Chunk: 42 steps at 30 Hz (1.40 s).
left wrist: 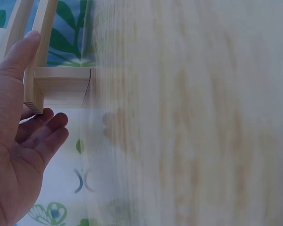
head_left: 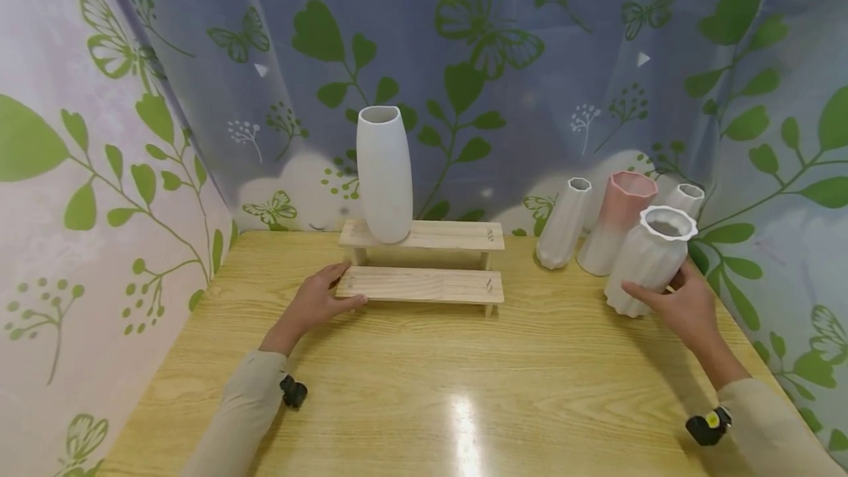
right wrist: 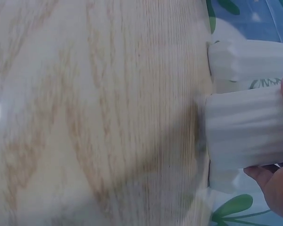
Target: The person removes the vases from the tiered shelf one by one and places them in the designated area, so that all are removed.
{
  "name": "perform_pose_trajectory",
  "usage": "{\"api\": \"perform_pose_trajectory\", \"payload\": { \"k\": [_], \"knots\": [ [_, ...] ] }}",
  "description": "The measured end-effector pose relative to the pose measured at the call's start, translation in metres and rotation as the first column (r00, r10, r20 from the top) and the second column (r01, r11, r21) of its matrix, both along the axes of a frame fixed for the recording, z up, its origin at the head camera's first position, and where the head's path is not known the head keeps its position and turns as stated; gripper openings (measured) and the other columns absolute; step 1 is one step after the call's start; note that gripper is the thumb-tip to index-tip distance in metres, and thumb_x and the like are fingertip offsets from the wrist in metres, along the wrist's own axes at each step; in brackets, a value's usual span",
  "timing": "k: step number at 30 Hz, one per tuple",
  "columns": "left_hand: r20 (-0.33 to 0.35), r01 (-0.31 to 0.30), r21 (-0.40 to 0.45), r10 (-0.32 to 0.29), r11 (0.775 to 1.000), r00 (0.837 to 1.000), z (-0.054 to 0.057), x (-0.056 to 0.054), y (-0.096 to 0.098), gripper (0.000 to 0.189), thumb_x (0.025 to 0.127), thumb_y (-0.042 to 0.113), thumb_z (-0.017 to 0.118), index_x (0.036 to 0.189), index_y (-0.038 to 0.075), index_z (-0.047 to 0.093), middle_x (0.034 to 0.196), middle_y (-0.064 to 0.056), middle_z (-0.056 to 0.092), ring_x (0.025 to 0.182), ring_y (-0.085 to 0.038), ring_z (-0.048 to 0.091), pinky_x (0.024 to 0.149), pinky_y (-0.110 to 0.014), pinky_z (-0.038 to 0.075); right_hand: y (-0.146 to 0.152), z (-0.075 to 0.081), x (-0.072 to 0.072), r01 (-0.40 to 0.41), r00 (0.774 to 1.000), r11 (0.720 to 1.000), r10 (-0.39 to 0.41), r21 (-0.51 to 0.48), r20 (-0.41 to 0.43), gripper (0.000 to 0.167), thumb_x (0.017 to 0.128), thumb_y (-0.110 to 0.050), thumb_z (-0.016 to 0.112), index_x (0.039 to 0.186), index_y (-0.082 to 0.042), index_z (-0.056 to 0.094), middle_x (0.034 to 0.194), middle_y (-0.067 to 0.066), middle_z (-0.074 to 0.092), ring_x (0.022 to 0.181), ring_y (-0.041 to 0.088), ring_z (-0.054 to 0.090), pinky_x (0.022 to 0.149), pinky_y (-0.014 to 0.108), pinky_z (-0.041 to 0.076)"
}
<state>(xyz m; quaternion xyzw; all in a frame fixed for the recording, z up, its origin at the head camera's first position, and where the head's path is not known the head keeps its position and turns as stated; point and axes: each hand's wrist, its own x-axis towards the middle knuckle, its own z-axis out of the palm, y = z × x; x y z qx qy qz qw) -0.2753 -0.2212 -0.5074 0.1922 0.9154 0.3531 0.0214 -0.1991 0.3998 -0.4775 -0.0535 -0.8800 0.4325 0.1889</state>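
My left hand (head_left: 321,299) holds the left end of the lower step of a two-tier wooden stand (head_left: 424,284). Its thumb lies along the front edge, and the other fingers reach round the end, as the left wrist view shows. On the upper step, toward the left, a tall white vase (head_left: 386,175) stands upright. At the right, my right hand (head_left: 689,308) grips a white ribbed vase (head_left: 639,271) with a scalloped rim, thumb on its near side and fingers round its right side. The vase tilts slightly, its base close over the table in the right wrist view.
Behind the gripped vase stand a slim white vase (head_left: 563,227), a pink-and-white vase (head_left: 619,216) and another white vase (head_left: 687,199), partly hidden. Patterned curtains (head_left: 424,43) border the wooden table (head_left: 424,374) at the back and both sides.
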Motion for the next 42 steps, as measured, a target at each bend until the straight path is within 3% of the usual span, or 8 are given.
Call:
{"api": "perform_pose_trajectory", "payload": {
  "k": [26,42],
  "knots": [
    [-0.003,0.007,0.015,-0.007,1.000,1.000,0.000,0.000,0.001,0.102,0.087,0.058,0.076,0.158,-0.001,0.034,0.157,-0.025,0.040,0.138,-0.042,0.048,0.106,-0.052,0.049,0.015,-0.006,-0.002,0.038,0.994,0.999,-0.037,-0.008,0.101,0.082,0.085,-0.040,0.085,0.146,-0.001,0.045,0.132,0.016,0.055,0.099,-0.006,0.049,0.070,0.008,0.046],
    [0.007,-0.002,0.023,0.002,1.000,1.000,-0.001,0.001,0.000,0.102,0.086,0.059,0.076,0.158,0.000,0.035,0.156,-0.026,0.041,0.137,-0.043,0.049,0.107,-0.053,0.048,0.024,-0.005,-0.002,-0.017,0.993,1.000,0.019,-0.020,0.112,0.075,0.090,-0.035,0.082,0.145,-0.002,0.043,0.125,0.005,0.054,0.096,-0.008,0.049,0.071,0.009,0.046]
  ]
}}
